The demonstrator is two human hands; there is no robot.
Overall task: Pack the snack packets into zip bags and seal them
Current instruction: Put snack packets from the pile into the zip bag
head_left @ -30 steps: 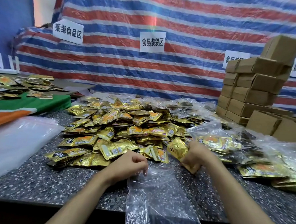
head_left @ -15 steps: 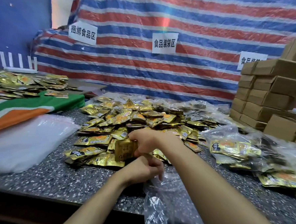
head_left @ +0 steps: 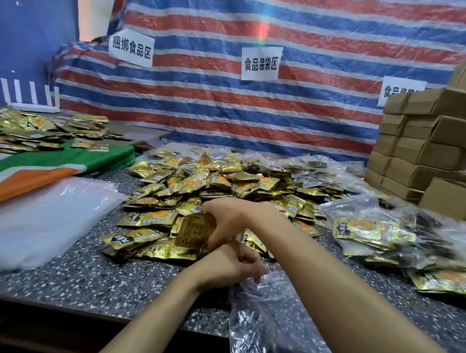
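**Asker:** What's in your hands?

**Me:** My right hand (head_left: 229, 219) is curled round one gold snack packet (head_left: 195, 231), its plain back toward me, just above my left hand (head_left: 229, 269). The left pinches the mouth of a clear zip bag (head_left: 261, 314) that droops over the near edge of the surface (head_left: 84, 276).

**Asker:** Which step is that?

**Me:** Filling, I'd say. This packet is not yet inside, and the bag looks close to empty, though its folds hide part of it.

**Asker:** What does the next move need?

**Me:** The left must hold the mouth apart while the right brings the packet down and slides it in flat, so that no corner catches on the zip strip.

**Asker:** And further out?

**Me:** The loose heap of packets (head_left: 212, 180) lies just behind my hands. Filled bags (head_left: 373, 234) sit to the right, a flat pile of empty bags (head_left: 38, 219) to the left, and cardboard boxes (head_left: 430, 150) are stacked at the far right.
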